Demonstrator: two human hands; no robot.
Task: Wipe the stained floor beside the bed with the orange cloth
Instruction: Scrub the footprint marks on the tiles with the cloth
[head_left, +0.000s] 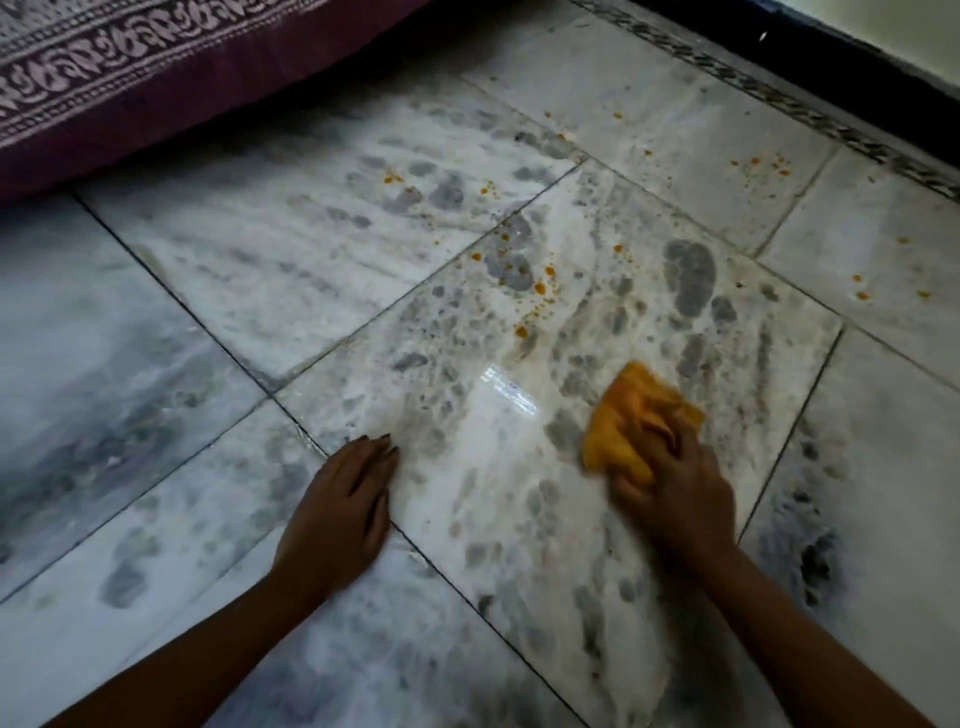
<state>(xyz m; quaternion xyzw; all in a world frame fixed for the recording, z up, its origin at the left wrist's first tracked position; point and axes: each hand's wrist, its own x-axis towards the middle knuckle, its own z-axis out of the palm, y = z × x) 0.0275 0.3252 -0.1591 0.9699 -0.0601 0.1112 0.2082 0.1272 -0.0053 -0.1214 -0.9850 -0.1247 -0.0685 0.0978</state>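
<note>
orange cloth (631, 415), bunched and blurred, probably pressed on the floor (493, 467) in your right hand (675, 499)'s grip; left hand (343, 514) flat.

The left forearm is reaching in bare from the lower left, wrist nearly straight. The left grip (340, 499) is lying palm down on the floor (249, 270), fingers straight and close together, pointing forward and slightly right, thumb tucked alongside. The right forearm is coming in bare from the lower right and angling inward. The right grip (675, 486) is pressing knuckles-up, its fingers curling over the cloth (623, 415) and clutching it, thumb at the near left edge. This grip is looking slightly blurred. The two grips are lying well apart.
</note>
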